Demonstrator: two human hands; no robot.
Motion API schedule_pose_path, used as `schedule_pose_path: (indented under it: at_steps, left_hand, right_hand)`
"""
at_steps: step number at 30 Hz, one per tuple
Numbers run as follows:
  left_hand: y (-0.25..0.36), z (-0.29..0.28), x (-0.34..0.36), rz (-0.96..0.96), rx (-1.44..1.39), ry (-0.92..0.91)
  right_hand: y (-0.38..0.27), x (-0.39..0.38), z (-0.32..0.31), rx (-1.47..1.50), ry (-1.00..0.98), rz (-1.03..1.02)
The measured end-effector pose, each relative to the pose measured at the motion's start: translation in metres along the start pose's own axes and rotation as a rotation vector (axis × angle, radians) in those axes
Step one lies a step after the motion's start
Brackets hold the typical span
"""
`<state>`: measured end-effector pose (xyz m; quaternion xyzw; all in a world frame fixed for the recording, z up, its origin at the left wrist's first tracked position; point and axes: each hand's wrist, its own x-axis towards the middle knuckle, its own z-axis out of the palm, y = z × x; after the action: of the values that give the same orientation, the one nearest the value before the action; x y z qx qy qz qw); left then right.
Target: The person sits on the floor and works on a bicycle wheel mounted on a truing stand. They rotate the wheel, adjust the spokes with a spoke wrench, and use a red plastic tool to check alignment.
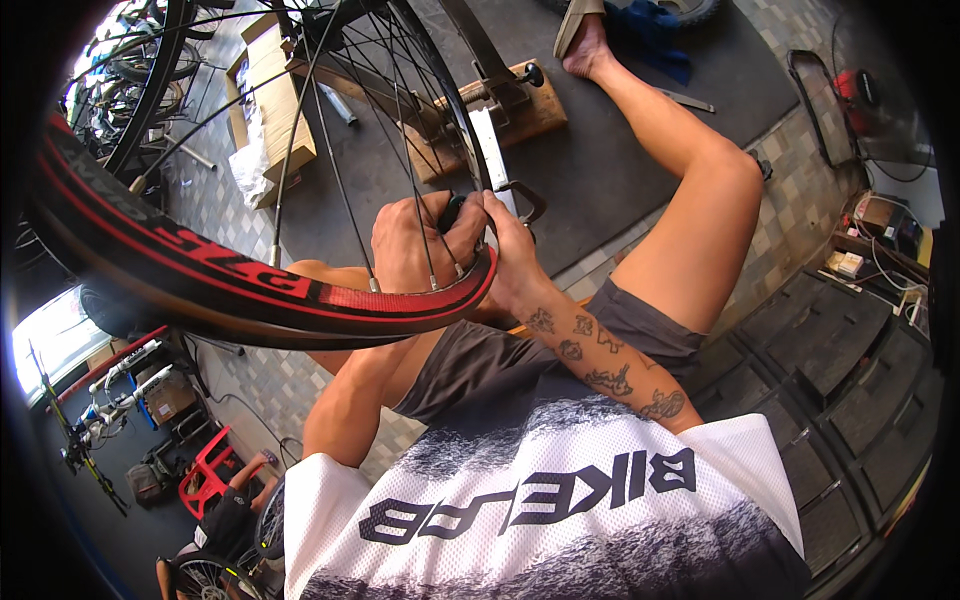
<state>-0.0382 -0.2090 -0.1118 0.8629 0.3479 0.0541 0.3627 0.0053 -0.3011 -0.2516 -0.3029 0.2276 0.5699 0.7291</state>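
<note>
A black bicycle wheel rim (230,270) with red stripes curves across the upper left, its thin spokes (340,190) running up from it. It stands in a metal wheel stand (470,40) on a wooden base (545,112). My left hand (408,245) reaches in among the spokes, closed, with a small black tool (452,211) between thumb and fingers; its working end is hidden. Close against it, my right hand (510,250) is closed at the rim's right-hand side, fingertips by the black tool. What lies under those fingers is partly hidden.
An open cardboard box (272,95) with white plastic lies beyond the wheel on a dark mat (620,160). Black drawers (800,360) line the right side. Another person (235,515) sits near a red chair (208,470) at lower left.
</note>
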Motion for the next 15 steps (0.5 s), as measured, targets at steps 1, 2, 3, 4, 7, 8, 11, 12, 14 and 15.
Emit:
schedule_pose_path:
  at_steps: [1,2,3,4,7,8,11,12,14,15]
  left_hand:
    - [0.001,0.000,-0.001,-0.044,-0.002,-0.005]
    - [0.003,0.001,-0.001,-0.095,-0.003,-0.037]
    - [0.003,0.001,-0.001,-0.163,0.019,-0.045]
    - [0.003,-0.001,0.000,-0.108,-0.171,-0.069]
    - [-0.008,-0.001,0.006,-0.100,-0.609,-0.194]
    - [-0.017,-0.006,0.009,-0.166,-0.713,-0.331]
    - [-0.046,-0.012,0.015,-0.182,-1.171,-0.637]
    - [-0.056,-0.012,0.017,-0.154,-1.370,-0.723]
    - [-0.071,-0.007,0.021,-0.191,-1.304,-0.721]
    - [-0.075,-0.002,0.022,-0.201,-1.280,-0.690]
  right_hand:
    - [0.000,0.000,0.001,-0.001,0.022,0.000]
    - [0.000,-0.001,0.002,-0.006,0.031,0.008]
    - [0.000,-0.001,0.003,-0.011,0.040,0.016]
    - [0.000,-0.002,0.004,-0.015,0.040,0.003]
    - [-0.001,-0.004,0.004,-0.011,-0.001,-0.009]
    - [-0.001,-0.004,0.004,0.009,-0.034,-0.004]
    - [-0.001,-0.004,0.003,0.018,-0.092,-0.014]
    - [-0.001,-0.005,0.004,0.010,-0.084,-0.013]
    - [-0.001,-0.005,0.005,0.029,-0.072,-0.025]
    - [-0.001,-0.006,0.005,0.036,-0.057,-0.026]
